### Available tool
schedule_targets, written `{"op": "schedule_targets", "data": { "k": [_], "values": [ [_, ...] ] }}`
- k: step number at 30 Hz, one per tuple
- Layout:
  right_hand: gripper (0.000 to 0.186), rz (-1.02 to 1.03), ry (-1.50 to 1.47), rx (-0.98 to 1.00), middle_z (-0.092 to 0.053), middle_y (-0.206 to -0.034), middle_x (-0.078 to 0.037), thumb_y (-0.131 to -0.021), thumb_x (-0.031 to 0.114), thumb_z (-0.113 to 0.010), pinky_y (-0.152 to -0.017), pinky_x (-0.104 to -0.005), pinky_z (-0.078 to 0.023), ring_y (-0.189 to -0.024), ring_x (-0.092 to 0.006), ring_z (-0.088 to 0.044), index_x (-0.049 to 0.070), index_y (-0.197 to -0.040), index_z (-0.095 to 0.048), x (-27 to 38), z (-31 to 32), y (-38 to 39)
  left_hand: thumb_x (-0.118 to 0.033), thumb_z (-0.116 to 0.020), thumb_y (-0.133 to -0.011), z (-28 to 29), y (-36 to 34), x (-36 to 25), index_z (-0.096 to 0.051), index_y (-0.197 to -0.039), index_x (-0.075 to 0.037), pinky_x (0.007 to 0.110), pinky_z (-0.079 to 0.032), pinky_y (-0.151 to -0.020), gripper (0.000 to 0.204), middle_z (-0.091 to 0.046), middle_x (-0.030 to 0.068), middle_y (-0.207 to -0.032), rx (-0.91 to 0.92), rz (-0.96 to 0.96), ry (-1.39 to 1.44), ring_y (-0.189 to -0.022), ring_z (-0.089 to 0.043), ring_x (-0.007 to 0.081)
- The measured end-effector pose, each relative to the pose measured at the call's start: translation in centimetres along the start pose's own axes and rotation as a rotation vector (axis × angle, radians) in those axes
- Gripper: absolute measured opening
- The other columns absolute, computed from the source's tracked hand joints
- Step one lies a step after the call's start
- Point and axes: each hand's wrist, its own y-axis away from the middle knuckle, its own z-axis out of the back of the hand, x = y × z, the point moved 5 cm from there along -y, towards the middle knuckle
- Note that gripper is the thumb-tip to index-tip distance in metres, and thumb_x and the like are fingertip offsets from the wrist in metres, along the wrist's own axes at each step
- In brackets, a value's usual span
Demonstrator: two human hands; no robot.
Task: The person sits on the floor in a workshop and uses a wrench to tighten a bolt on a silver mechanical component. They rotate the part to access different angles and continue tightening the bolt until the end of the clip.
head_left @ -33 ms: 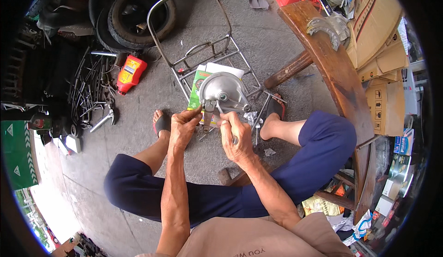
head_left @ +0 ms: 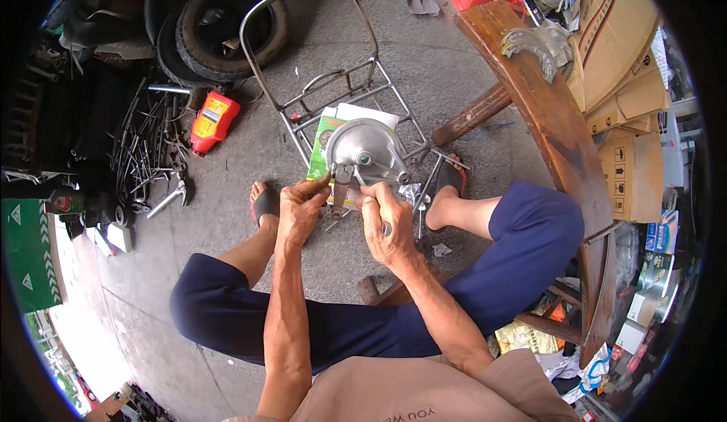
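Note:
A round silver brake plate with a hub hole in its middle lies on a green and white box, over a metal luggage rack. At its near edge a small metal arm sticks out toward me. The fingertips of my left hand are pinched at this arm, on its left side. My right hand is closed around a slim metal wrench, whose end shows at the palm. The wrench's other end, close to the plate's lower edge, is mostly hidden by my fingers.
Tyres lie at the far left. A red bottle, a hammer and a heap of tools are on the left. A wooden bench bearing curved brake shoes stands right, beside cardboard boxes.

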Motion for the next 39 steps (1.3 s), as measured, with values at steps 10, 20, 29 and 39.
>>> {"op": "schedule_targets", "data": {
  "k": [10,20,29,39],
  "values": [
    [0.017,0.030,-0.036,0.016,-0.068,-0.078,-0.020,-0.094,0.006,-0.045,-0.063,-0.0347,-0.056,-0.070,-0.0239,-0.070,-0.007,-0.095,-0.055,-0.7,0.2,-1.1,-0.011,-0.065,-0.091,-0.3,-0.6,-0.2,-0.068,-0.120,-0.003,0.020,-0.037,-0.052,0.030,-0.065,-0.0031,-0.082,0.001,-0.050,-0.011,-0.061,-0.046,0.0026],
    [0.019,-0.122,-0.174,0.060,-0.066,-0.081,-0.016,-0.096,0.007,-0.043,-0.065,-0.0309,-0.058,-0.070,-0.0206,-0.069,-0.009,-0.097,-0.053,-1.6,-0.1,-2.0,0.001,-0.066,-0.085,0.1,-1.3,0.9,-0.070,-0.115,-0.003,0.027,-0.047,-0.072,0.031,-0.068,0.0065,-0.087,-0.031,-0.007,0.041,-0.079,-0.057,0.0090],
    [0.021,-0.007,-0.115,-0.004,-0.064,-0.071,-0.015,-0.097,0.011,-0.042,-0.060,-0.0329,-0.057,-0.068,-0.0234,-0.070,-0.007,-0.090,-0.052,-1.4,0.2,-1.9,-0.005,-0.064,-0.090,-1.2,-0.4,0.5,-0.066,-0.119,0.001,0.021,-0.043,-0.058,0.030,-0.069,0.0030,-0.085,-0.083,0.011,0.293,-0.070,-0.055,0.0044],
    [0.022,0.193,0.230,-0.014,-0.064,-0.071,-0.014,-0.097,0.011,-0.044,-0.061,-0.0322,-0.056,-0.068,-0.0235,-0.070,-0.006,-0.088,-0.055,0.1,0.2,-1.3,-0.006,-0.062,-0.084,0.2,1.1,-4.9,-0.072,-0.108,-0.003,0.036,-0.052,-0.073,0.025,-0.068,0.0195,-0.089,-0.309,-0.238,-0.422,-0.080,-0.069,0.0292]
  ]
}}
